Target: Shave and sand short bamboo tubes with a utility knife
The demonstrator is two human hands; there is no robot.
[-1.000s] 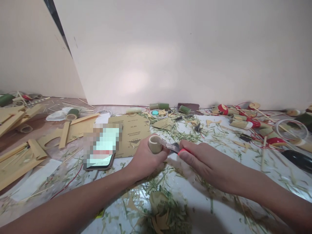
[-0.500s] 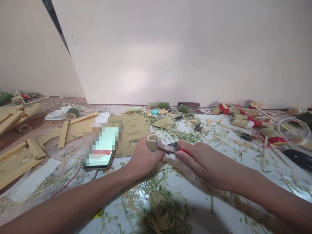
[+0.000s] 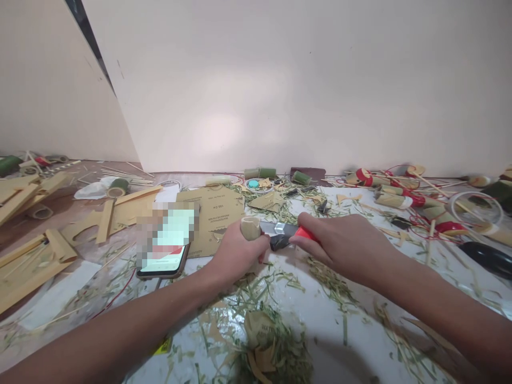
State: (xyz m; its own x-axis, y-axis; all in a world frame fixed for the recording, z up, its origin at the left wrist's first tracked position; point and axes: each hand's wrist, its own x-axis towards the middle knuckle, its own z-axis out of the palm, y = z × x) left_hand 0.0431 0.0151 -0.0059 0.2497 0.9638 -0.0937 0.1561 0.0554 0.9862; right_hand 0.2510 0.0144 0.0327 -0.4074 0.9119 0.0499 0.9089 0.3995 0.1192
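Near the middle, my left hand [image 3: 242, 248] is wrapped round a short pale bamboo tube [image 3: 250, 228], whose upper end shows above the fingers. My right hand [image 3: 326, 240] grips the red handle of a knife [image 3: 306, 234]. The knife's grey blade points left and its tip end lies at the tube's right side; whether it touches cannot be made out. Black wrapping shows by the blade near the handle. Under and beyond the left hand lies a brown sandpaper sheet [image 3: 214, 213].
A lit phone [image 3: 166, 250] lies left of my left hand. Green shavings [image 3: 280, 341] litter the white sheet. Bamboo pieces with red bands [image 3: 362, 177] and a tape roll [image 3: 476, 208] are at right. Folded card pieces [image 3: 60, 245] lie left, before a pale wall.
My right hand has moved slightly up and right with the knife, whose blade now shows flatter. The tube has turned in my left hand, so its opening shows less.
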